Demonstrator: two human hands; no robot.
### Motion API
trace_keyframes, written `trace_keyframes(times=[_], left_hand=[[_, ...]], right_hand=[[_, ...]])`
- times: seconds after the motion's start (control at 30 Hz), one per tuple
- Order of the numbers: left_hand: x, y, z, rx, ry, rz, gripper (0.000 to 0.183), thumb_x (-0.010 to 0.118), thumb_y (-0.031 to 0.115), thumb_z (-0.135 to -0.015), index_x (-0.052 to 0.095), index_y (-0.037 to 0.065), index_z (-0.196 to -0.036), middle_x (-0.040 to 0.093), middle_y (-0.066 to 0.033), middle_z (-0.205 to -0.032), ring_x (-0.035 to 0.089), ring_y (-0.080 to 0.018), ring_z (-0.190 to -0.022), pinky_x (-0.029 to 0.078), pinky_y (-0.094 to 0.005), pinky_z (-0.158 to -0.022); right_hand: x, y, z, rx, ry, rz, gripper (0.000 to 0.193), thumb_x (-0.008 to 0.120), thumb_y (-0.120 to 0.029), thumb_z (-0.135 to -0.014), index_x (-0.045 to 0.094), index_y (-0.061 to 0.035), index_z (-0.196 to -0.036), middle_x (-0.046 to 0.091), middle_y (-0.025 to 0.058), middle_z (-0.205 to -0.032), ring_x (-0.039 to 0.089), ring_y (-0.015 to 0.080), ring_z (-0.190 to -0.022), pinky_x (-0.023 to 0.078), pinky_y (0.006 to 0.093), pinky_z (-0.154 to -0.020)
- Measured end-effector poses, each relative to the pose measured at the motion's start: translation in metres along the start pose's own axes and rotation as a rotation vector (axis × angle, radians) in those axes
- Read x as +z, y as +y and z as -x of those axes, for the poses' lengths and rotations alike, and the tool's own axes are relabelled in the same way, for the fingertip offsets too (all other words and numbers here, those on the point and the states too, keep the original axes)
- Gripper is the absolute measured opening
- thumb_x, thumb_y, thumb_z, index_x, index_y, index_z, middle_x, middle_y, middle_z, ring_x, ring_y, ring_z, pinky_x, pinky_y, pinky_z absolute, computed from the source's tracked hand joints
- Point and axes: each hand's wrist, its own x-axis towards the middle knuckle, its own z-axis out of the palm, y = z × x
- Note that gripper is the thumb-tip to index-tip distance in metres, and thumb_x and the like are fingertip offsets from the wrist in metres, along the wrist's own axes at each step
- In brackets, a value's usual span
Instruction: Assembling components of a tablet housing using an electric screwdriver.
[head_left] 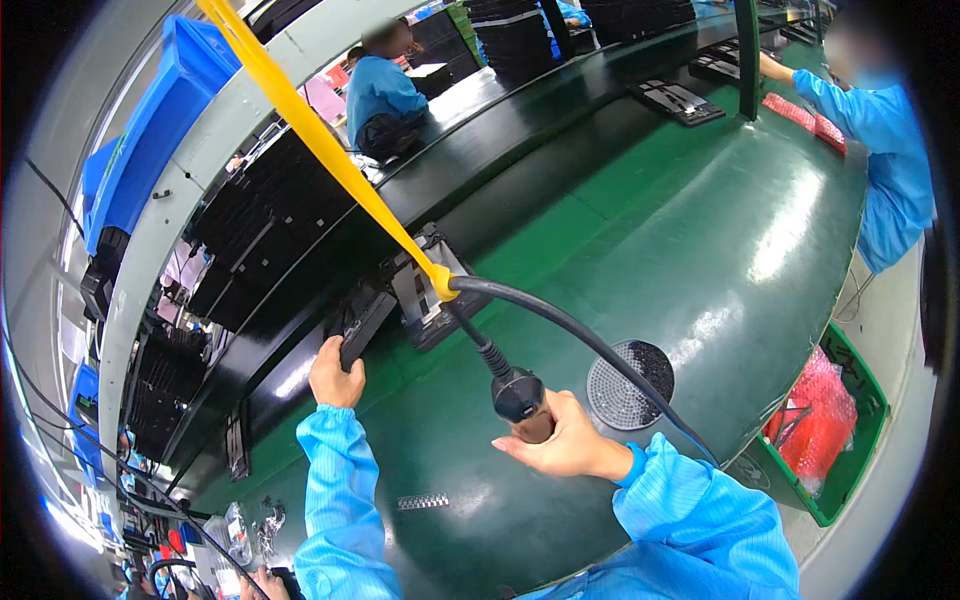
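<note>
My right hand (pixel 565 437) is wrapped around a corded electric screwdriver (pixel 518 398), black at its cord end. The tool hangs from a yellow strap (pixel 330 160) with a thick black cable (pixel 570 325) beside it; its tip is hidden. My left hand (pixel 336 376) grips the near end of a black rectangular part (pixel 366 318), which is tilted at the edge of the dark conveyor. Close to that part lies a black tray (pixel 425 300) with grey pieces in it. Right of the screwdriver, a round grey dimpled dish (pixel 612 392) holds many tiny dark pieces.
A small metallic strip (pixel 423 502) lies on the green tabletop (pixel 600 280). At right stands a green crate (pixel 868 430) with red bubble wrap. Co-workers in blue sit at far right and across the conveyor (pixel 480 165). More black trays (pixel 675 102) rest farther along.
</note>
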Motion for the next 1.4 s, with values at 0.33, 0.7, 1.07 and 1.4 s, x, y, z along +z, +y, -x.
trace_keyframes(times=[0.33, 0.7, 1.07, 1.4], left_hand=[[-0.107, 0.097, 0.051, 0.122, 0.216, 0.225, 0.043, 0.058, -0.005, -0.06, 0.06, -0.003, -0.103, 0.064, -0.0205, -0.101, 0.064, -0.036, -0.094, 0.05, -0.0375, -0.085], [-0.102, 0.181, 0.168, 0.46, -0.295, 0.537, 0.042, 0.072, 0.008, -0.061, 0.062, -0.004, -0.1, 0.062, -0.0184, -0.111, 0.059, -0.0317, -0.108, 0.042, -0.0453, -0.096], [-0.062, 0.216, 0.166, 0.45, -0.412, 0.727, 0.046, 0.083, 0.018, -0.061, 0.062, -0.004, -0.096, 0.062, -0.0184, -0.11, 0.057, -0.0321, -0.112, 0.035, -0.0513, -0.101], [-0.054, 0.23, 0.163, 0.429, -0.345, 0.797, 0.043, 0.082, 0.014, -0.062, 0.062, -0.003, -0.096, 0.063, -0.0172, -0.108, 0.058, -0.0322, -0.11, 0.039, -0.048, -0.099]], right_hand=[[-0.019, -0.011, 0.004, -0.102, 0.115, 0.092, 0.027, 0.074, -0.005, -0.073, 0.056, 0.0, -0.093, 0.06, -0.0031, -0.064, 0.05, 0.0014, -0.057, 0.039, 0.021, -0.048], [-0.063, -0.035, -0.009, -0.19, 0.431, -0.085, 0.033, 0.069, 0.008, -0.074, 0.052, 0.0027, -0.101, 0.058, 0.0032, -0.061, 0.055, 0.0089, -0.047, 0.044, 0.0219, -0.044], [-0.095, -0.017, -0.035, -0.218, 0.469, 0.013, 0.025, 0.075, 0.0, -0.073, 0.057, 0.0023, -0.09, 0.059, 0.003, -0.061, 0.056, 0.0103, -0.047, 0.042, 0.0225, -0.043], [-0.095, -0.002, -0.04, -0.25, 0.488, 0.1, 0.025, 0.074, 0.001, -0.073, 0.056, 0.0017, -0.089, 0.06, 0.0039, -0.061, 0.055, 0.0095, -0.046, 0.041, 0.0218, -0.042]])
